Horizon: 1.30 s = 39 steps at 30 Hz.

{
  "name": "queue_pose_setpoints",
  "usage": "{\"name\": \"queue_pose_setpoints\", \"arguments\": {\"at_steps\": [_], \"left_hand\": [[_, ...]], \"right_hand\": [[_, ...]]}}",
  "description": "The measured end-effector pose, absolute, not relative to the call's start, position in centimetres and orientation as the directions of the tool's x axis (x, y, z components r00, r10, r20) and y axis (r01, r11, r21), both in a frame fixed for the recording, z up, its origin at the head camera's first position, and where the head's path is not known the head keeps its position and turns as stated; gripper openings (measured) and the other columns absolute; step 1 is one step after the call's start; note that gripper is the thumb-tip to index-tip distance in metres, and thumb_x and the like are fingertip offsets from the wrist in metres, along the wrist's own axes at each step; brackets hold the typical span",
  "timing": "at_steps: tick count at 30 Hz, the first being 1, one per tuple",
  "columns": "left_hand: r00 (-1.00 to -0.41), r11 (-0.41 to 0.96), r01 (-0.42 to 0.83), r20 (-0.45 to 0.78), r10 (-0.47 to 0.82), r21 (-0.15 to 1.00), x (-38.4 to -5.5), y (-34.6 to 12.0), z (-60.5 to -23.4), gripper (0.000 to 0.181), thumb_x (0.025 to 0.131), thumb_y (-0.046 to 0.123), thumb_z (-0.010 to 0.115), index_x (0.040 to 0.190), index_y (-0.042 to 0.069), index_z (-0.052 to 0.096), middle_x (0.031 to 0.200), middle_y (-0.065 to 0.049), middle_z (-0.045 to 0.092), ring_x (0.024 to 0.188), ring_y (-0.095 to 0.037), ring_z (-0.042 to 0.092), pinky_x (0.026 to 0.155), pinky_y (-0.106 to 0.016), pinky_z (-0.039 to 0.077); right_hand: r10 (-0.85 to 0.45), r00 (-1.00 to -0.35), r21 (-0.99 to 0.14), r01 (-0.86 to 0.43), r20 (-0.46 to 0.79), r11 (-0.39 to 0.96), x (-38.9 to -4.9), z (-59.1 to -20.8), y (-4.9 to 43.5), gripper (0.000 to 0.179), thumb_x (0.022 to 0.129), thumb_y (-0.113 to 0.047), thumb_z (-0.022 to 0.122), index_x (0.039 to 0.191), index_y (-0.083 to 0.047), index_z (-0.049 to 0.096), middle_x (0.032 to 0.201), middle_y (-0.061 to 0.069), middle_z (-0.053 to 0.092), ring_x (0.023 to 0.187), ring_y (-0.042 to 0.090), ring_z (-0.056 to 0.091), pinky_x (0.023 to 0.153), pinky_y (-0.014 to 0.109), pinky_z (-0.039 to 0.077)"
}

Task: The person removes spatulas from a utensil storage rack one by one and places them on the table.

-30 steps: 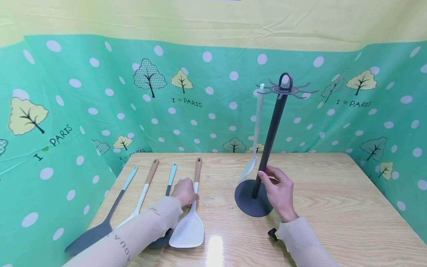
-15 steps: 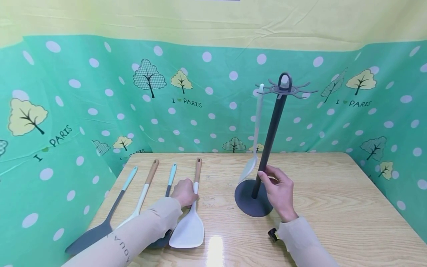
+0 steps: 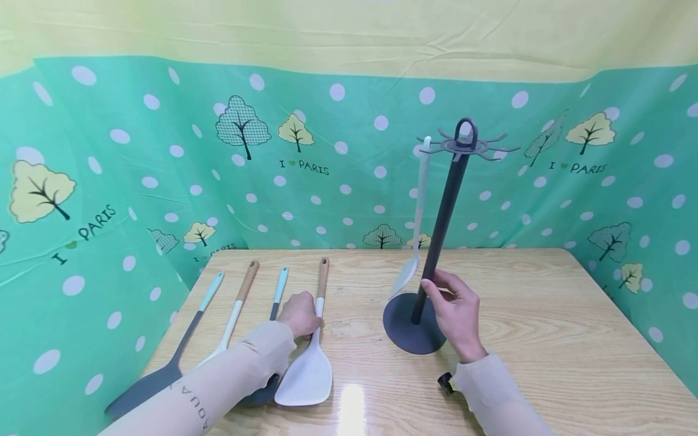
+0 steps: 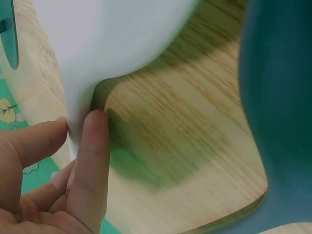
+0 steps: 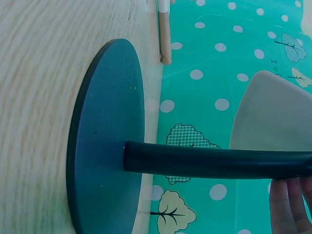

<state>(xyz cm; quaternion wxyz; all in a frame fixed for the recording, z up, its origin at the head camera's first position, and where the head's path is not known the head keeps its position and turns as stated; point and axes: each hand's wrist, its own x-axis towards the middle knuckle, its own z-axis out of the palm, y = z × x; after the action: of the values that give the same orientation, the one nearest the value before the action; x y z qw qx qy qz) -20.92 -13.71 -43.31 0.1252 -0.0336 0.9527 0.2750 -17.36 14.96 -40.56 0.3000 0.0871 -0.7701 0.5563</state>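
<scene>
My left hand [image 3: 299,315] pinches the neck of a white spatula [image 3: 305,381] with a wooden grip, which lies along the table. In the left wrist view the thumb and fingertips meet around the white neck [image 4: 79,102], below its wide blade. My right hand [image 3: 457,312] holds the dark pole of a utensil stand [image 3: 444,224] low down, thumb on one side and fingers behind. From a hook on the stand's left hangs a pale turner [image 3: 406,277], its blade near the round base [image 3: 406,336]. The right wrist view shows the pole and base [image 5: 107,141] close up.
Left of the white spatula lie a dark turner [image 3: 144,387] with a light-blue grip, a white utensil [image 3: 235,318] with a wooden grip, and another dark utensil [image 3: 262,393], partly under my left forearm. A polka-dot cloth [image 3: 338,181] stands behind the wooden table [image 3: 545,339].
</scene>
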Motion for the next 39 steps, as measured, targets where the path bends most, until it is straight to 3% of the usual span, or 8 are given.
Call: {"name": "queue_pose_setpoints", "arguments": {"at_steps": [5,11,20,26,30,33,35,39], "left_hand": [[-0.972,0.861,-0.093,-0.234,0.031,0.500,-20.9,-13.7,-42.8,0.013,0.083,0.004,0.067,0.092,-0.005,0.062,0.057,-0.008,0.057,0.047,-0.016,0.059,0.039,-0.021,0.043],[-0.980,0.875,-0.031,-0.185,0.068,0.483,-21.1,-13.4,-41.3,0.009,0.084,0.007,0.065,0.082,0.000,0.059,0.062,-0.007,0.057,0.050,-0.015,0.056,0.042,-0.023,0.043],[-0.981,0.829,0.110,-0.075,0.180,0.549,-21.7,-10.9,-38.6,0.012,0.086,0.015,0.069,0.081,0.004,0.067,0.074,-0.005,0.062,0.057,-0.015,0.056,0.053,-0.027,0.048],[-0.973,0.780,0.212,0.057,0.222,0.589,-21.3,-8.4,-36.6,0.012,0.085,0.018,0.071,0.086,0.006,0.070,0.081,-0.003,0.068,0.069,-0.013,0.061,0.075,-0.036,0.052],[-0.968,0.757,0.245,0.109,0.226,0.606,-21.3,-7.1,-35.5,0.011,0.084,0.020,0.071,0.086,0.010,0.071,0.077,0.004,0.067,0.072,-0.010,0.063,0.100,-0.045,0.038],[-0.972,0.751,0.229,0.108,0.207,0.620,-21.3,-6.5,-35.0,0.012,0.085,0.025,0.071,0.088,0.013,0.071,0.076,0.008,0.066,0.072,-0.008,0.062,0.106,-0.052,0.026],[-0.975,0.746,0.216,0.103,0.195,0.630,-21.4,-6.2,-34.7,0.014,0.085,0.028,0.071,0.090,0.015,0.071,0.075,0.010,0.066,0.071,-0.007,0.061,0.106,-0.053,0.023],[-0.977,0.697,0.200,0.085,0.196,0.689,-21.5,-5.4,-34.1,0.020,0.087,0.031,0.069,0.100,0.016,0.071,0.078,0.011,0.064,0.070,-0.006,0.060,0.097,-0.047,0.038]], "right_hand": [[0.205,-0.811,-0.808,-0.449,0.548,0.382,-17.3,-40.5,14.9,0.023,0.086,-0.007,0.070,0.109,-0.003,0.070,0.093,0.008,0.069,0.083,0.009,0.063,0.074,0.019,0.053],[0.213,-0.816,-0.811,-0.430,0.537,0.397,-17.3,-40.4,14.8,0.024,0.086,-0.007,0.070,0.109,-0.004,0.070,0.094,0.007,0.069,0.084,0.007,0.062,0.074,0.018,0.053],[0.202,-0.802,-0.805,-0.476,0.562,0.354,-17.5,-40.5,15.0,0.023,0.085,-0.004,0.071,0.108,-0.002,0.070,0.093,0.009,0.069,0.083,0.008,0.064,0.072,0.019,0.054],[0.200,-0.802,-0.810,-0.485,0.562,0.330,-17.5,-40.6,15.0,0.023,0.085,-0.004,0.070,0.108,-0.001,0.070,0.093,0.010,0.069,0.083,0.007,0.064,0.072,0.019,0.054],[0.200,-0.799,-0.808,-0.493,0.567,0.322,-17.5,-40.6,15.0,0.024,0.085,-0.003,0.071,0.108,-0.001,0.070,0.093,0.011,0.069,0.083,0.008,0.065,0.073,0.020,0.054],[0.201,-0.797,-0.805,-0.493,0.570,0.330,-17.5,-40.6,15.1,0.024,0.085,-0.004,0.071,0.109,-0.001,0.070,0.093,0.011,0.069,0.083,0.010,0.065,0.073,0.020,0.054],[0.197,-0.798,-0.804,-0.491,0.570,0.336,-17.5,-40.6,15.1,0.024,0.085,-0.004,0.071,0.109,-0.001,0.070,0.094,0.011,0.069,0.083,0.011,0.065,0.073,0.020,0.054],[0.194,-0.798,-0.803,-0.494,0.571,0.333,-17.5,-40.6,15.1,0.022,0.085,-0.004,0.070,0.108,-0.001,0.070,0.093,0.010,0.069,0.083,0.014,0.065,0.073,0.022,0.055]]}}
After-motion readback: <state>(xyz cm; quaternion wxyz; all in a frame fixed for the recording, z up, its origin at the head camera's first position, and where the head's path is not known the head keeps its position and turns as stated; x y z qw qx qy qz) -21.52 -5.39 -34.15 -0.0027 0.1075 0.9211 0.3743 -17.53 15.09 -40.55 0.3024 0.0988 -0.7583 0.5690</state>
